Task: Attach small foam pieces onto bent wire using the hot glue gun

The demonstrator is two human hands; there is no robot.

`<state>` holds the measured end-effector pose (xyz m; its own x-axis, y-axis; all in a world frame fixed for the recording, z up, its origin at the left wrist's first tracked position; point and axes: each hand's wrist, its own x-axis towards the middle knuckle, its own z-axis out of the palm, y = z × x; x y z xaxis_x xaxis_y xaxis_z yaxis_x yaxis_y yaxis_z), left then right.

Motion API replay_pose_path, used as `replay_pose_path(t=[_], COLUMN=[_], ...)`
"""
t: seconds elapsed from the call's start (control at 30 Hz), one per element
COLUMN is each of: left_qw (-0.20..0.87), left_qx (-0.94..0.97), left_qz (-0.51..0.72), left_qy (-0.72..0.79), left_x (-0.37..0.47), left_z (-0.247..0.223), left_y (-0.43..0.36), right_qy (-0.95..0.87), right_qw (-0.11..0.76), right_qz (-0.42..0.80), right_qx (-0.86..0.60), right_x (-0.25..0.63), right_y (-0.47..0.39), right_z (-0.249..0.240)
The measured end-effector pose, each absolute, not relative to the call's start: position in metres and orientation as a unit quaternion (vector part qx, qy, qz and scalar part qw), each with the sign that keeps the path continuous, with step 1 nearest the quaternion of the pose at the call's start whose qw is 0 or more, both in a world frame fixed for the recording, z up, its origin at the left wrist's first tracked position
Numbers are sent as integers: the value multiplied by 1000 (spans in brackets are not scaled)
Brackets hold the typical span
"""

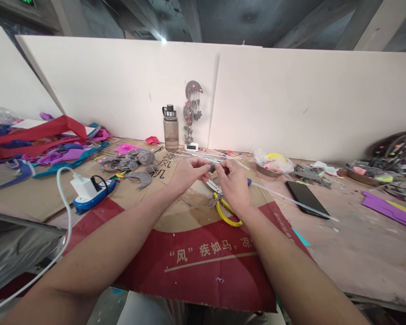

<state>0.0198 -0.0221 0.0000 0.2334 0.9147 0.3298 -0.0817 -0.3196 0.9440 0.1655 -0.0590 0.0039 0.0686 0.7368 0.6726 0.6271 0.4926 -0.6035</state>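
My left hand (191, 174) and my right hand (233, 183) meet over the cardboard sheet (203, 275), fingertips pinched together. Between them is a small dark grey piece (212, 168), probably felt; the fingers cover much of it. Scissors with yellow handles (229, 221) lie just under my right hand, blades pointing away to the left. A thin grey thread (192, 203) trails on the cardboard near the scissors. Left of my hands rest a grey felt crescent (143, 179) and a ball of grey yarn (146, 157), beside a heap of grey felt pieces (118, 163).
At the back stand a water bottle (171, 131), a small digital clock (191, 147) and a grey moon mobile (193, 90) against the white board. A black phone (304, 198) lies to the right under a clear stick (291, 199). A blue power strip (94, 198) sits left.
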Motion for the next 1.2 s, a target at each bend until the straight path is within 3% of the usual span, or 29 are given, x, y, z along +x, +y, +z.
replay_pose_path(t=[1.2], left_qw=[522], left_qx=[614], left_qz=[494], left_qy=[326], left_x=[24], left_z=[4], left_y=[-30], right_qy=[-684], right_qw=[466], right_qz=[91], right_qx=[-553], right_x=[160], right_y=[-65], right_z=[7])
